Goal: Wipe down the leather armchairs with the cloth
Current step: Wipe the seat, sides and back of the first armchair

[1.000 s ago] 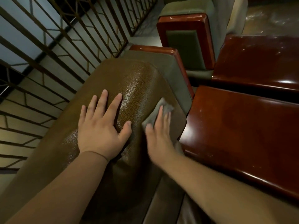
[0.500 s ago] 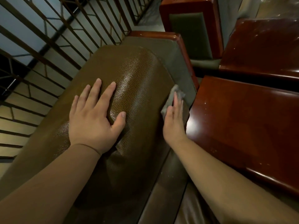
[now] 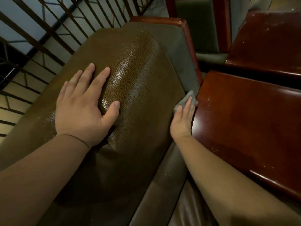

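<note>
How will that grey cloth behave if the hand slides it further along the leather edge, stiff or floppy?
Probably floppy: the cloth lies creased and bent under the right hand, following the edge of the armchair back. Likely light, since flat fingers alone keep it there. The leather looks glossy, so it may glide easily, but could bunch without even pressure.

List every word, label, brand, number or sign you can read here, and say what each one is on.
None: no readable text shows anywhere. The leather armchair, the grey cloth under the right hand, the left hand, the glossy wooden table and the metal railing carry no lettering, labels or numbers.
</note>
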Tool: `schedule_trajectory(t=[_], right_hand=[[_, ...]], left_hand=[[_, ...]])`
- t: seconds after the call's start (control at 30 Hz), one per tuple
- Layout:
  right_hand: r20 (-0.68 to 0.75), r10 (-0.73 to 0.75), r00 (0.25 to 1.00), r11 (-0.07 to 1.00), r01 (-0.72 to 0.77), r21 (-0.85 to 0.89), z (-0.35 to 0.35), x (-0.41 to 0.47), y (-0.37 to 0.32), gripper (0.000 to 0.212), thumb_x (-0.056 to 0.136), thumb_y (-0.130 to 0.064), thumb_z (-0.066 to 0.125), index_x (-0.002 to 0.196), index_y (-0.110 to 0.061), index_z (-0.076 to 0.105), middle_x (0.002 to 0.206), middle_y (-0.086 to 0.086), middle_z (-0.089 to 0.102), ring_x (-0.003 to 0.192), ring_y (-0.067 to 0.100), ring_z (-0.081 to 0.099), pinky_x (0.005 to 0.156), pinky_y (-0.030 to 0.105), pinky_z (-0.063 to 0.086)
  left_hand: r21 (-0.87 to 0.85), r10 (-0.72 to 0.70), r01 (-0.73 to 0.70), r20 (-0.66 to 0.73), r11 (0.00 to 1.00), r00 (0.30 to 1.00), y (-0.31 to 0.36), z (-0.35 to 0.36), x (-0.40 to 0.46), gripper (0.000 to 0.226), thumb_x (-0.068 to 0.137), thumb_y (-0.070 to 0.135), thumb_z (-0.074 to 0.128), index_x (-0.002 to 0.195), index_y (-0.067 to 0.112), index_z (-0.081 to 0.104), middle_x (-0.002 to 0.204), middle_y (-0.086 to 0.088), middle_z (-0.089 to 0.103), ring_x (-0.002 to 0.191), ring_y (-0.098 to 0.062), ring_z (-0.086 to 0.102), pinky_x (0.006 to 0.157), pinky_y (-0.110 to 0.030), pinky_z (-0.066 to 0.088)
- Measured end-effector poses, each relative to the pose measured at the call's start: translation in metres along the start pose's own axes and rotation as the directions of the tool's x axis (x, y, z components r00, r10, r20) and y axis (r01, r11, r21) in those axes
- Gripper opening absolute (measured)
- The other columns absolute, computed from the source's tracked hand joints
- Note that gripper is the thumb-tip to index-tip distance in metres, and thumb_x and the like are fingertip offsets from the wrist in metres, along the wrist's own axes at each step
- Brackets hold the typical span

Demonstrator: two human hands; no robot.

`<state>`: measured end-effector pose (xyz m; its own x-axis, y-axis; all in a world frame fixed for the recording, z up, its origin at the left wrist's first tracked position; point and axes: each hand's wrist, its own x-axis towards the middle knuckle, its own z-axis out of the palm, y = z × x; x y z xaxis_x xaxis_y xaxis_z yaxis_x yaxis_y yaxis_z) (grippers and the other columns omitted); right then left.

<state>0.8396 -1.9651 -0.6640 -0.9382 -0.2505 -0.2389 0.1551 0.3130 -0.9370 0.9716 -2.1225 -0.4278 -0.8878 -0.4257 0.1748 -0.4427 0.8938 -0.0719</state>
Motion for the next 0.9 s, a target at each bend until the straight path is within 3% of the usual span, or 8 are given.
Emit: schedule_trajectory(t=[0.13, 0.33, 0.43, 0.5, 0.6, 0.73, 0.8, 0.9], right_hand=[[0.026, 0.198, 0.980, 0.974, -0.199, 0.109, 0.005, -0.015, -0.014, 0.062, 0.113, -0.045, 0.019, 0.166, -0.027, -0.006, 0.174, 0.000, -0.011, 0.160, 0.019, -0.012, 0.129, 0.041, -0.009], [0.184, -0.410, 0.893, 0.908, 0.418, -0.006, 0.016, -0.107, -0.044, 0.071, 0.105, -0.060, 0.012, 0.164, -0.027, -0.010, 0.173, -0.002, -0.014, 0.159, 0.019, -0.019, 0.128, 0.033, -0.010], [0.046, -0.067, 0.997, 0.998, 0.067, -0.008, 0.010, -0.055, -0.005, 0.065, 0.108, -0.051, 0.014, 0.166, -0.028, -0.004, 0.174, -0.004, -0.010, 0.161, 0.019, -0.011, 0.131, 0.042, -0.004], [0.042, 0.218, 0.975, 0.974, -0.220, 0.058, 0.008, -0.037, -0.007, 0.062, 0.111, -0.050, 0.013, 0.166, -0.030, -0.006, 0.174, -0.003, -0.011, 0.161, 0.021, -0.011, 0.130, 0.044, -0.003], [0.064, -0.104, 0.993, 0.994, 0.101, 0.047, 0.015, -0.081, -0.064, 0.062, 0.109, -0.048, 0.009, 0.164, -0.026, -0.008, 0.173, -0.003, -0.014, 0.159, 0.024, -0.016, 0.130, 0.051, -0.001], [0.158, -0.571, 0.805, 0.820, 0.569, 0.066, 0.020, -0.127, -0.110, 0.064, 0.108, -0.053, 0.008, 0.166, -0.027, 0.002, 0.171, -0.008, -0.020, 0.157, 0.020, -0.025, 0.128, 0.051, -0.009], [0.062, -0.605, 0.793, 0.795, 0.607, 0.002, 0.021, -0.106, -0.086, 0.059, 0.110, -0.046, 0.015, 0.165, -0.025, 0.009, 0.172, -0.007, -0.009, 0.160, 0.018, -0.014, 0.129, 0.055, 0.002], [-0.013, -0.278, 0.960, 0.960, 0.278, -0.034, 0.015, -0.069, -0.024, 0.060, 0.107, -0.050, 0.012, 0.165, -0.037, 0.006, 0.173, -0.008, -0.006, 0.161, 0.015, -0.009, 0.130, 0.054, 0.009]], left_hand=[[-0.008, 0.017, -0.017, -0.012, 1.000, 1.000, -0.002, 0.001, 0.000, 0.077, 0.094, 0.067, 0.035, 0.165, 0.037, 0.025, 0.172, -0.005, 0.026, 0.157, -0.035, 0.024, 0.126, -0.060, 0.021], [-0.013, 0.025, -0.026, -0.030, 1.000, 0.999, -0.002, 0.001, 0.001, 0.077, 0.094, 0.066, 0.037, 0.164, 0.037, 0.027, 0.171, -0.007, 0.029, 0.157, -0.035, 0.026, 0.125, -0.060, 0.023], [-0.008, 0.016, -0.016, -0.023, 1.000, 1.000, -0.001, 0.001, 0.000, 0.077, 0.094, 0.068, 0.035, 0.165, 0.038, 0.025, 0.172, -0.005, 0.027, 0.158, -0.034, 0.024, 0.126, -0.059, 0.021], [0.004, 0.013, -0.013, -0.020, 1.000, 1.000, -0.001, 0.001, 0.000, 0.078, 0.094, 0.069, 0.034, 0.165, 0.038, 0.023, 0.173, -0.003, 0.025, 0.158, -0.032, 0.023, 0.127, -0.059, 0.021], [0.014, 0.019, -0.019, -0.008, 1.000, 1.000, -0.001, 0.001, 0.001, 0.077, 0.095, 0.069, 0.033, 0.165, 0.040, 0.020, 0.173, -0.003, 0.024, 0.159, -0.032, 0.022, 0.127, -0.057, 0.020], [-0.002, 0.023, -0.023, -0.018, 1.000, 1.000, -0.002, 0.000, 0.000, 0.076, 0.095, 0.071, 0.033, 0.165, 0.040, 0.023, 0.173, -0.005, 0.026, 0.158, -0.034, 0.023, 0.127, -0.058, 0.021], [-0.006, 0.025, -0.025, -0.021, 1.000, 0.999, -0.002, 0.000, 0.000, 0.077, 0.095, 0.071, 0.032, 0.165, 0.040, 0.024, 0.173, -0.004, 0.026, 0.158, -0.033, 0.023, 0.126, -0.059, 0.021], [-0.004, 0.025, -0.025, -0.025, 1.000, 0.999, -0.001, 0.000, 0.000, 0.077, 0.095, 0.071, 0.031, 0.165, 0.041, 0.023, 0.173, -0.004, 0.025, 0.159, -0.033, 0.022, 0.127, -0.059, 0.020]])
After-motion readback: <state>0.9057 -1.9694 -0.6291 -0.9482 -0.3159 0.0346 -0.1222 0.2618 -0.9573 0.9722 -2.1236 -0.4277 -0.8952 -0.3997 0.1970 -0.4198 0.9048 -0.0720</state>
